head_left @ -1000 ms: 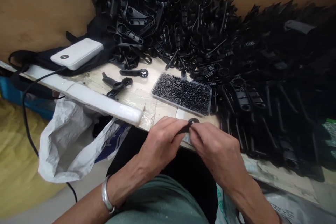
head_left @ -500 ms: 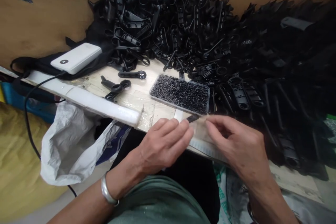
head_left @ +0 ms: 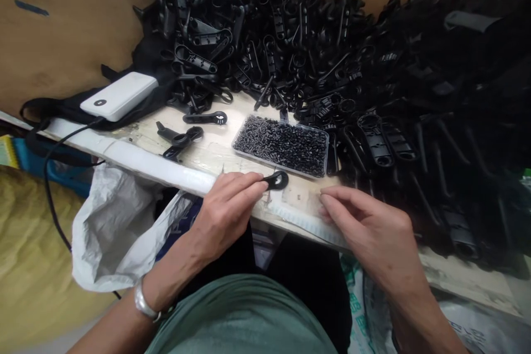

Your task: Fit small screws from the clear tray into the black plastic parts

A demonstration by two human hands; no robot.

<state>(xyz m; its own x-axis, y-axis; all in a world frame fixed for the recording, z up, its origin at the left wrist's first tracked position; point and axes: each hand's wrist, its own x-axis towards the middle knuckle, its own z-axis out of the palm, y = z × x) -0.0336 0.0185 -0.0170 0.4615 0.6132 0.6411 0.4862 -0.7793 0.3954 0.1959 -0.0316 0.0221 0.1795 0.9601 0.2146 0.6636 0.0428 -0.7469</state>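
Note:
My left hand grips a small black plastic part with a round ring end, holding it just above the table's near edge. My right hand rests on the table edge to the right of it, fingers loosely curled, nothing visible in them. Just beyond both hands stands a clear shallow tray filled with tiny black screws. A huge heap of the same black plastic parts covers the back and right of the table.
A white power bank with a black cable lies at the back left on dark cloth. Three loose black parts lie left of the tray. A grey-white plastic bag hangs below the table's left edge. A brown board wall backs the table.
My hands have parted: the right hand let go of the black part and moved right. The left hand carried the part slightly left and forward toward the tray.

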